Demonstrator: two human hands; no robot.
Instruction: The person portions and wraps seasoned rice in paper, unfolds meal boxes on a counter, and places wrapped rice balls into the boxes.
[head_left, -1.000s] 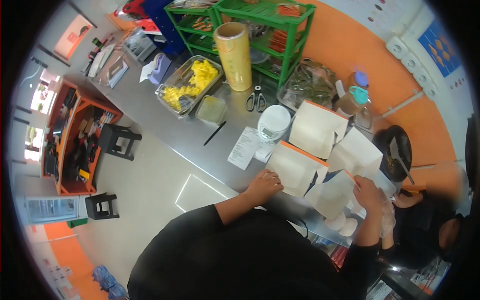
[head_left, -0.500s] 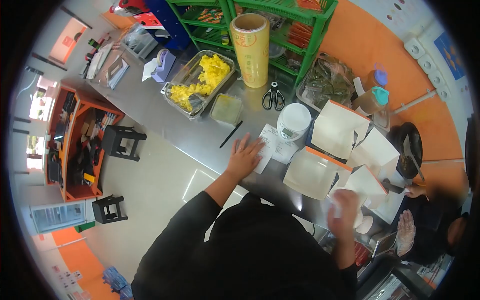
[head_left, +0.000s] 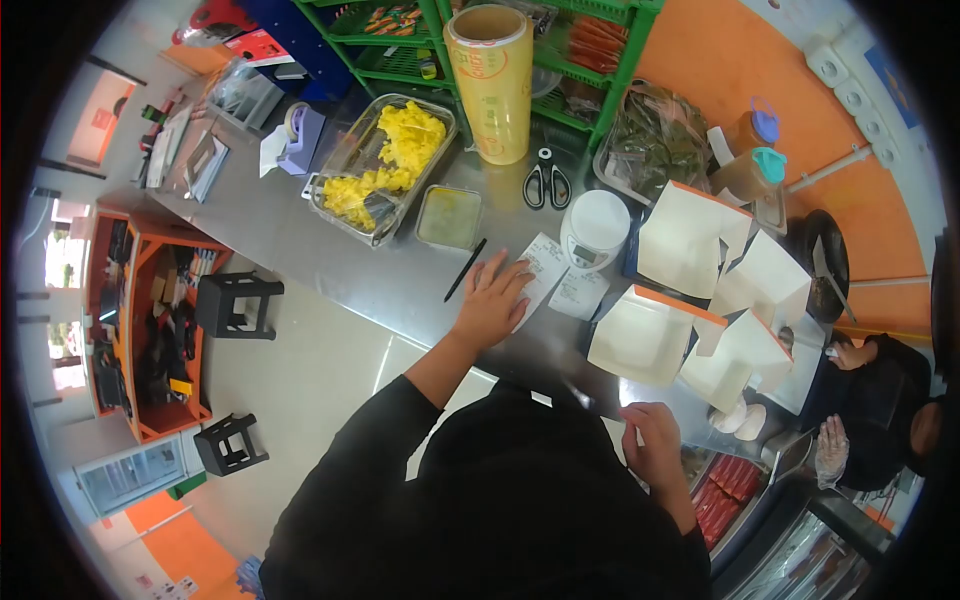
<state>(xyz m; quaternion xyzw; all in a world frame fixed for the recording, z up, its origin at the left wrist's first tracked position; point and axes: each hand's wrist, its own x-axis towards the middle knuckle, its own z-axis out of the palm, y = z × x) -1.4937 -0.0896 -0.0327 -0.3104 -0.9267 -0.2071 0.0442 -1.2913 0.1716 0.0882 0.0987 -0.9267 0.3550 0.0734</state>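
Observation:
My left hand (head_left: 490, 303) lies with fingers spread on the left edge of a printed receipt (head_left: 541, 268). A black pen (head_left: 465, 270) rests just left of it, and a second paper slip (head_left: 577, 293) lies to the right. Near the counter's front edge is my right hand (head_left: 652, 440), its fingers curled; whether anything is between them is too small to tell. Beyond it stand open cartons, one (head_left: 641, 336) nearest, others (head_left: 690, 240) behind. The white scale (head_left: 596, 222) sits behind the slips.
A tray of yellow food (head_left: 400, 150), a lidded tub (head_left: 449, 217), scissors (head_left: 547, 182) and a wrap roll (head_left: 490, 90) stand along the counter (head_left: 330, 250). At the right, a co-worker's gloved hand (head_left: 831, 452) is near a black pan (head_left: 826, 265). Two black stools (head_left: 238, 303) are at left.
My left hand has moved from beside the near carton to the receipt, its fingers spreading. My right hand has let go of a carton and drawn back to the counter's front edge.

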